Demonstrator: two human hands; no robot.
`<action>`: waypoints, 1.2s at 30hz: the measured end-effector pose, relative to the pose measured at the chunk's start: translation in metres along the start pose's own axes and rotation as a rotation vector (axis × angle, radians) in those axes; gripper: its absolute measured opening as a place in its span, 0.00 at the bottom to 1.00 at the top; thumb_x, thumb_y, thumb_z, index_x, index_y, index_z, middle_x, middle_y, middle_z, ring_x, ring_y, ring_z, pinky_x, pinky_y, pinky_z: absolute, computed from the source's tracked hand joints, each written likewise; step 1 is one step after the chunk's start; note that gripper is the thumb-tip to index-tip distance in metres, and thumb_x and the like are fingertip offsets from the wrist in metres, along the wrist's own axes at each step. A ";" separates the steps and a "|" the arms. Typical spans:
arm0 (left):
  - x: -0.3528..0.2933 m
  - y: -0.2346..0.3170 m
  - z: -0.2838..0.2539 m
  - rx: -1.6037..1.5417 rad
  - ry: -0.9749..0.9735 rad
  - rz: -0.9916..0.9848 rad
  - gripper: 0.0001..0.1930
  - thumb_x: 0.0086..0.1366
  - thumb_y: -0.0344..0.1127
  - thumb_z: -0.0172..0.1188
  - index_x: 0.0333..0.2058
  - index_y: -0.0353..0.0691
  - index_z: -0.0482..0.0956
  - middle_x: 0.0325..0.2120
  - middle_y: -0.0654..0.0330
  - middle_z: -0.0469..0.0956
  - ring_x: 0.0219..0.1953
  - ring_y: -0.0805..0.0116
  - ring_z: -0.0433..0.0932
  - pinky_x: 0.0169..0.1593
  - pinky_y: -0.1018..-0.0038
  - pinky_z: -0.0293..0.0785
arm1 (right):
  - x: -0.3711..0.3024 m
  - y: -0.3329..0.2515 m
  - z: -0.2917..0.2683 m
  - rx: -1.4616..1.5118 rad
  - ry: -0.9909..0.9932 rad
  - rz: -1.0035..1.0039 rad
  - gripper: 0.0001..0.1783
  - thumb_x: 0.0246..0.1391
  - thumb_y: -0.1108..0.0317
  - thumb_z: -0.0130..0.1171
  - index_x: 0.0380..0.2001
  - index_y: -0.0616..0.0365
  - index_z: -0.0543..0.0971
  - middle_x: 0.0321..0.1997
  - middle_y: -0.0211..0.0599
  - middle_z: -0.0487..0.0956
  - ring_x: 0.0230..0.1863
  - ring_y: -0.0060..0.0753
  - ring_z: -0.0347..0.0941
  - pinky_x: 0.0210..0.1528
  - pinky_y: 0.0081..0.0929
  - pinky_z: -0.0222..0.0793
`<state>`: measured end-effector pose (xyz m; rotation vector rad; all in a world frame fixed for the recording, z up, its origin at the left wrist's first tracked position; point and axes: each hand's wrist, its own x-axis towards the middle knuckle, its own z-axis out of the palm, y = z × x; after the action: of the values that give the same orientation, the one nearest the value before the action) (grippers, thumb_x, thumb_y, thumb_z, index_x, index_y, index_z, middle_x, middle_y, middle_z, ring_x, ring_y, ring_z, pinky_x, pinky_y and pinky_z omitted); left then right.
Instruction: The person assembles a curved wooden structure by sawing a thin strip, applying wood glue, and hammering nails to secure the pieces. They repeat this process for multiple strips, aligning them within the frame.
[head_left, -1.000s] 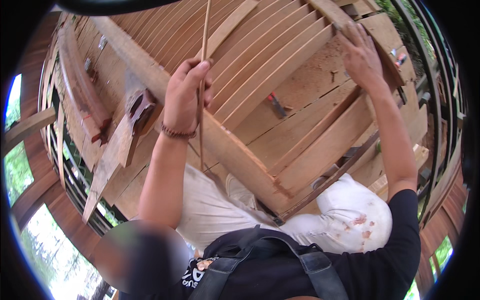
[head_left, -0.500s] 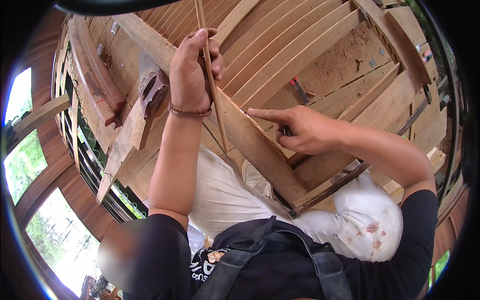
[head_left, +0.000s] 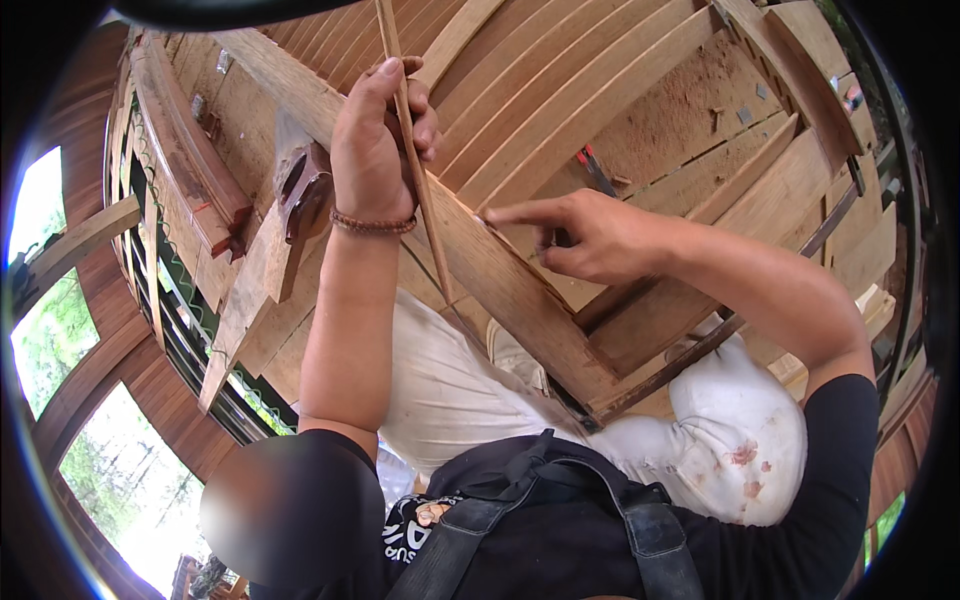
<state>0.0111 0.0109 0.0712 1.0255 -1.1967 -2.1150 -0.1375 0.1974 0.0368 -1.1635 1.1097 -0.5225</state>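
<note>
My left hand (head_left: 372, 150) is closed around a thin wooden strip (head_left: 432, 225), which slants from the top of the view down toward my legs. A beaded bracelet circles that wrist. Beneath the strip lies a thick wooden beam (head_left: 510, 300), part of a frame with several curved slats (head_left: 570, 110). The index finger of my right hand (head_left: 605, 238) is stretched out, its tip at the beam's upper edge. Its other fingers curl loosely below, partly hidden, and nothing shows in them.
A red-and-black tool (head_left: 597, 172) lies beyond my right hand, near scattered sawdust (head_left: 690, 95). Dark varnished wooden pieces (head_left: 185, 160) rest at the left. A dark narrow bar (head_left: 665, 375) crosses near my knee. Railings and wooden posts curve along the left side.
Both hands have shifted slightly left in the view, the right one also a little upward. The left hand still grips the wooden strip, and the right index finger stays extended at the beam.
</note>
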 end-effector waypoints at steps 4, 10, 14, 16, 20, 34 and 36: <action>0.003 -0.003 0.002 -0.006 -0.038 -0.009 0.17 0.74 0.44 0.56 0.49 0.34 0.73 0.28 0.63 0.73 0.22 0.76 0.71 0.24 0.79 0.68 | -0.007 -0.008 -0.002 -0.099 -0.109 0.054 0.35 0.53 0.69 0.53 0.67 0.56 0.73 0.34 0.56 0.82 0.40 0.50 0.80 0.50 0.39 0.74; -0.010 -0.010 0.025 0.232 -0.122 -0.020 0.19 0.75 0.42 0.59 0.54 0.34 0.70 0.31 0.63 0.72 0.22 0.78 0.72 0.24 0.80 0.72 | -0.038 0.009 -0.017 -0.011 0.197 -0.041 0.25 0.62 0.66 0.55 0.61 0.63 0.76 0.43 0.49 0.85 0.41 0.42 0.82 0.46 0.35 0.77; -0.033 -0.022 0.069 0.563 -0.252 -0.168 0.19 0.71 0.31 0.63 0.55 0.33 0.69 0.33 0.61 0.76 0.22 0.79 0.75 0.24 0.79 0.74 | -0.062 0.006 -0.042 0.644 0.691 -0.143 0.20 0.70 0.62 0.57 0.58 0.63 0.74 0.44 0.35 0.81 0.33 0.22 0.79 0.33 0.22 0.75; -0.040 -0.034 0.081 0.690 -0.357 -0.238 0.20 0.70 0.28 0.63 0.57 0.31 0.68 0.34 0.60 0.78 0.24 0.79 0.76 0.26 0.79 0.75 | -0.066 0.011 -0.052 0.845 0.877 -0.224 0.13 0.70 0.64 0.58 0.50 0.62 0.74 0.39 0.32 0.80 0.28 0.18 0.77 0.26 0.18 0.71; -0.043 -0.038 0.088 0.690 -0.465 -0.339 0.22 0.70 0.26 0.61 0.60 0.30 0.67 0.39 0.57 0.81 0.29 0.78 0.79 0.33 0.79 0.78 | -0.065 0.038 -0.062 0.910 1.021 -0.055 0.08 0.71 0.63 0.56 0.44 0.56 0.75 0.35 0.27 0.78 0.26 0.18 0.75 0.24 0.18 0.66; -0.040 -0.055 0.064 0.968 -0.473 -0.194 0.18 0.72 0.28 0.59 0.57 0.30 0.72 0.33 0.57 0.82 0.28 0.75 0.82 0.33 0.75 0.80 | -0.052 0.062 -0.107 0.970 1.219 0.063 0.04 0.71 0.68 0.50 0.41 0.56 0.72 0.32 0.26 0.73 0.26 0.18 0.68 0.27 0.23 0.64; -0.040 -0.056 0.065 0.975 -0.467 -0.191 0.18 0.72 0.28 0.59 0.57 0.31 0.72 0.33 0.57 0.83 0.29 0.75 0.83 0.33 0.75 0.80 | -0.054 0.061 -0.107 0.982 1.228 0.068 0.04 0.71 0.68 0.50 0.41 0.55 0.72 0.31 0.25 0.72 0.26 0.18 0.68 0.26 0.22 0.64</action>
<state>-0.0206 0.0989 0.0587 1.0442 -2.5927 -1.9389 -0.2670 0.2141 0.0050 0.1810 1.5628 -1.6066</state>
